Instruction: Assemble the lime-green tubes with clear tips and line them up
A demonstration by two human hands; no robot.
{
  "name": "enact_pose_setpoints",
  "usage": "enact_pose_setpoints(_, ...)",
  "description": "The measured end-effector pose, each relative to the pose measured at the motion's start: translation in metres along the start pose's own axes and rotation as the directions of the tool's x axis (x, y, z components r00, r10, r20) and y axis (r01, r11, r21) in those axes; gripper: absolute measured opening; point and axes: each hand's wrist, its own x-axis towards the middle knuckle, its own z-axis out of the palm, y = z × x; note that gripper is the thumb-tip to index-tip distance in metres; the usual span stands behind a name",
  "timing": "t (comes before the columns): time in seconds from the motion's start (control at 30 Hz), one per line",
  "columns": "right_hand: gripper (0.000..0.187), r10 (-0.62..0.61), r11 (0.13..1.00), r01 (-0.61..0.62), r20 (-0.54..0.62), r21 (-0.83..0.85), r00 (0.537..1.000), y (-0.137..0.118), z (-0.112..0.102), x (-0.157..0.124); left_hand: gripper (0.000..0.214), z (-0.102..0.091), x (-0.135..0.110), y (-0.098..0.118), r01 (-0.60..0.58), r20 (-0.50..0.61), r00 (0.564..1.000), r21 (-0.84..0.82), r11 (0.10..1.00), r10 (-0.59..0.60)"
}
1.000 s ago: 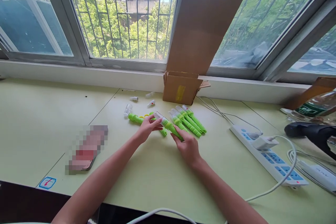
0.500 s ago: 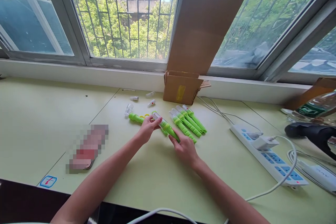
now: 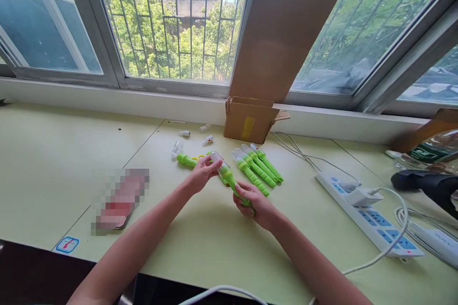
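Observation:
Between my hands is a green plastic stick (image 3: 228, 175) with a clear domed cap, slanting from upper left to lower right. The fingers of my left hand (image 3: 203, 174) pinch its clear cap. My right hand (image 3: 256, 204) is wrapped round the lower green handle, whose tip shows below the fingers. Several similar capped sticks (image 3: 255, 171) lie side by side just right of my hands. Behind my left hand lies another green handle (image 3: 186, 160), with a clear cap (image 3: 176, 147) by its threaded end. Some green and yellow pieces there are partly hidden by the hand.
Small white inserts (image 3: 184, 133) and another clear piece (image 3: 204, 127) lie farther back. A cardboard box (image 3: 248, 121) stands against the window sill. On the right are a power strip (image 3: 375, 221), cables and a bottle (image 3: 431, 150); a blurred-out flat object (image 3: 121, 200) is on the left.
My right hand has shifted down and right and now wraps round the stick's lower end. The stick has tilted steeper. My left hand stays at the cap.

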Motion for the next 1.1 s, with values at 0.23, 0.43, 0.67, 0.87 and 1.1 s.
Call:
enact_pose_setpoints(0.23,0.030,-0.004,0.999,0.003,0.028,0.045,1.000,0.003,0.002,0.002,0.039,-0.001,-0.002,0.003,0.057,0.082,0.995,-0.099,0.993,-0.049)
enact_pose_setpoints(0.43,0.035,-0.371,0.822,0.202,-0.230,-0.533,0.900,0.009,0.004,0.008,0.043,-0.003,0.001,-0.005,0.049,-0.017,0.999,-0.019,0.999,-0.049)
enact_pose_setpoints(0.67,0.037,-0.721,0.254,0.109,-0.113,-0.961,0.683,0.015,-0.006,0.008,0.038,0.001,0.005,-0.017,0.057,-0.177,0.983,0.014,0.998,-0.054)
enact_pose_setpoints(0.87,0.041,-0.758,0.033,-0.063,-0.066,-0.997,0.650,0.021,-0.005,0.009,0.038,0.011,0.003,-0.017,0.024,-0.253,0.967,-0.031,0.999,-0.031)
enact_pose_setpoints(1.1,0.041,-0.730,0.110,-0.009,-0.087,-0.994,0.678,0.022,0.003,0.008,0.037,0.018,0.002,-0.017,0.004,-0.397,0.918,-0.043,0.999,-0.020)
